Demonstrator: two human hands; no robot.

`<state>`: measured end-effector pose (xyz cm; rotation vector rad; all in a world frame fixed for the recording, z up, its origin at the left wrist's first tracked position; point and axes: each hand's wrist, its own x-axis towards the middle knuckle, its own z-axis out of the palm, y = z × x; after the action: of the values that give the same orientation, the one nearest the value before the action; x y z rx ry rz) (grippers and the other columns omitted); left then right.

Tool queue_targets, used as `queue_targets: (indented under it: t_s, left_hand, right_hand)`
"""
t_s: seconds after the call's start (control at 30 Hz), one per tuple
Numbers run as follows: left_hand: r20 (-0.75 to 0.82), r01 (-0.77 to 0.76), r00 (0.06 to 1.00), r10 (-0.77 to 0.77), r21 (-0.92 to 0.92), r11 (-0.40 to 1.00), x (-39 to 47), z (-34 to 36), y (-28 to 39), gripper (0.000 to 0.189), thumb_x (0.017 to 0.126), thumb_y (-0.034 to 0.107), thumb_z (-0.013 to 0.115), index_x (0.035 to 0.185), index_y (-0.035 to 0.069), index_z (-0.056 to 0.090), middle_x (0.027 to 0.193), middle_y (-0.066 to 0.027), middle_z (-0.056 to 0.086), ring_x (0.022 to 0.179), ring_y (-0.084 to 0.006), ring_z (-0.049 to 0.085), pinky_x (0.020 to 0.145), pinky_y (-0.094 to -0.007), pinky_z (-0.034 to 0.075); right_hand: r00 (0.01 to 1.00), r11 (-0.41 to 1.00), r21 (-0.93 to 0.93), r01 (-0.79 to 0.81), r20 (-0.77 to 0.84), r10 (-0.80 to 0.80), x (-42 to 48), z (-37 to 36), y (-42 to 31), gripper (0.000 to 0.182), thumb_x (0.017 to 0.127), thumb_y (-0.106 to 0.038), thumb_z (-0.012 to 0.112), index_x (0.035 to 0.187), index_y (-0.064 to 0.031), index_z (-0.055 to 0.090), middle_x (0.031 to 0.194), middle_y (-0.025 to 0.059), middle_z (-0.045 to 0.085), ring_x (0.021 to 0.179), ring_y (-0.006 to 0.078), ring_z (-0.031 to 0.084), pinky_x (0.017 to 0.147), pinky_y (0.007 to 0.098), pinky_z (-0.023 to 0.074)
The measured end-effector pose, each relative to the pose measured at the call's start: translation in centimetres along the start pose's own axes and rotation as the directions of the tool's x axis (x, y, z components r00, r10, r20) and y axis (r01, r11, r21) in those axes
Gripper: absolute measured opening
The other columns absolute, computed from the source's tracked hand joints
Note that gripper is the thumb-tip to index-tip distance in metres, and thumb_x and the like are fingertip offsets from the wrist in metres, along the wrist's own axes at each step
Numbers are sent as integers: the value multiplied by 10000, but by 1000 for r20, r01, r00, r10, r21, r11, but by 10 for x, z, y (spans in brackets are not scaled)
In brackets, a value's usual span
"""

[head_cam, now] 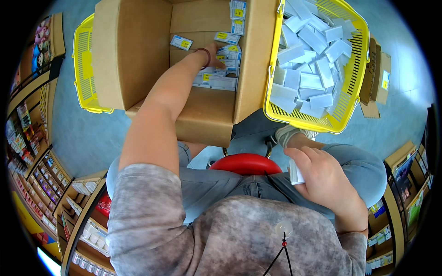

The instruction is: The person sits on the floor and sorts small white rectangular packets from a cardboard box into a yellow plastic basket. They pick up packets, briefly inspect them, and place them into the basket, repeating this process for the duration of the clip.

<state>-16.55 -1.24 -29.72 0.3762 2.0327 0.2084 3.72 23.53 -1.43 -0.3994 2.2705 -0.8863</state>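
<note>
My left hand [215, 57] reaches deep into an open cardboard box [146, 51], its fingers among price tags in clear plastic holders [228, 65]. Whether it grips one of them is hidden by the hand itself. Several more tags lie along the box's right side, and one price tag [181, 42] sits apart on the left. Over my lap, my right hand [319, 172] is closed around a small stack of white plastic tag holders [296, 173]. Right of the box, a yellow plastic basket [361, 65] is heaped with pale, blank-looking tag holders [312, 81].
Another yellow basket [84, 65] stands left of the box, partly covered by its flap. Flattened cardboard [376, 74] is behind the right basket. A red stool seat [246, 164] shows between my knees. Stocked store shelves [45, 172] line the left, with more shelving [407, 172] at right.
</note>
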Motion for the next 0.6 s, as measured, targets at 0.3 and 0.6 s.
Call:
queue_targets:
  t_s: [0.3,0.6]
  left_hand:
    - [-70,60,995,-67,-102,993,18,23,-25,586,650,310,762,1072,-6,506,1002,-154,594,914,-233,582,795,-313,460]
    - [111,42,993,-37,-47,998,-15,8,-3,296,753,306,664,840,27,611,784,-61,626,689,-133,592,635,-286,479]
  right_hand:
    - [999,999,-5,51,-10,-51,2,-1,-6,497,581,-55,667,1042,-1,491,781,121,537,727,291,560,662,360,454]
    - [995,996,-37,85,-41,-86,-10,1,-12,489,579,-47,666,1032,-15,485,778,117,532,728,292,558,665,362,451]
